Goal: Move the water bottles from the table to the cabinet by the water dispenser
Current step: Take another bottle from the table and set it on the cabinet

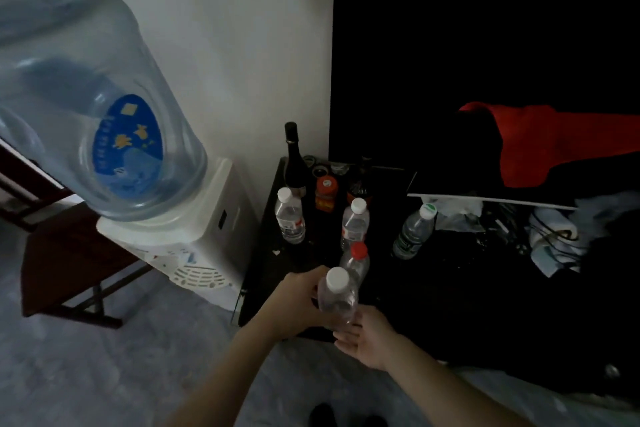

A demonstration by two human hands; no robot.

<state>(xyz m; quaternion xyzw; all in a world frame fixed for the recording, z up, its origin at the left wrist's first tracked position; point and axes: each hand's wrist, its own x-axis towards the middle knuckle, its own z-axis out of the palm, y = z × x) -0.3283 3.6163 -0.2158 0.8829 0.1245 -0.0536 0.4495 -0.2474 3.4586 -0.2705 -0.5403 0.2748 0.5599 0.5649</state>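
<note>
the left hand point(301, 291) grips a clear white-capped bottle point(337, 298) from its left side, its fingers curled around the body, holding it upright at the front edge of the dark cabinet point(277, 274). the right hand point(367, 336) lies palm up just below and to the right of that bottle, its fingers point(346, 329) straight and relaxed, their tips at the bottle's base; whether they actually touch it i cannot tell. directly behind the held bottle stands a red-capped bottle point(356, 260) on the cabinet top. farther back stand two more white-capped water bottles, one at the left point(290, 220) and one in the middle point(355, 224), and a green-capped bottle point(414, 230) stands to the right. at the rear of the cabinet are a tall dark glass bottle point(294, 159) and an orange-lidded jar point(325, 194). left of the cabinet stands the white water dispenser point(207, 229), carrying a large blue jug point(86, 97) with a blue label. a red cloth point(554, 142) hangs over dark things at the right.
</note>
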